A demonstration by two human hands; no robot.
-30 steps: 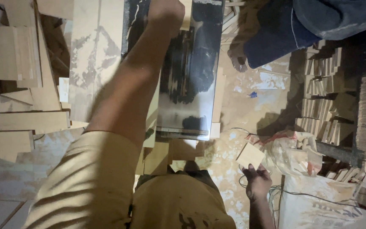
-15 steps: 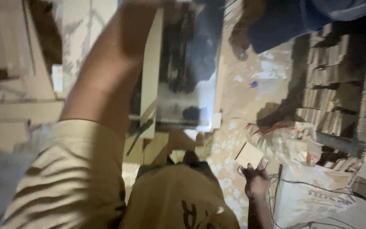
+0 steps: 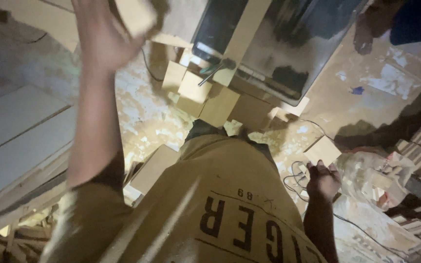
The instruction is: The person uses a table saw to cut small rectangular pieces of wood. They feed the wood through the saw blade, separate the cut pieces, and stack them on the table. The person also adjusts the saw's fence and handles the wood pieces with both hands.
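L hand raised far-left, fingers clamped on a pale wood block, blurred, its long axis unclear. R hand hangs low at right, fingers loosely spread, holding nothing, just near of a small square wood offcut on the floor. Saw table sits far-centre, w/ more blocks stacked below.
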